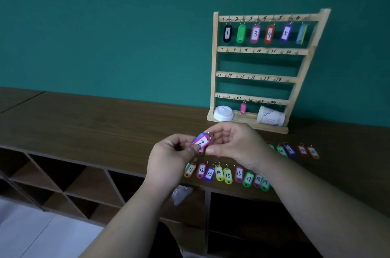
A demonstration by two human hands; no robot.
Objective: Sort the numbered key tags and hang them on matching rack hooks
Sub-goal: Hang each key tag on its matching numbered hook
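Note:
A wooden key rack point(215, 63) stands against the green wall, its bars numbered 1 to 24. Tags hang on the top row's hooks 1 to 6 point(255, 33), and a small pink tag point(243, 108) hangs under the bottom bar. My left hand point(171, 158) and my right hand point(234, 143) meet above the counter in front of the rack. Together they pinch a tag marked 7 point(201, 141), with a blue tag stacked behind it; my right fingers are at its metal ring. A row of tags numbered 11 to 19 point(223, 174) lies near the counter's front edge.
More tags point(295, 150) lie to the right behind my right wrist. A white cup lid point(223, 113) and a tipped paper cup point(271, 116) rest on the rack's base. The wooden counter point(95, 122) has open cubbies below, one holding a plastic bag point(181, 194).

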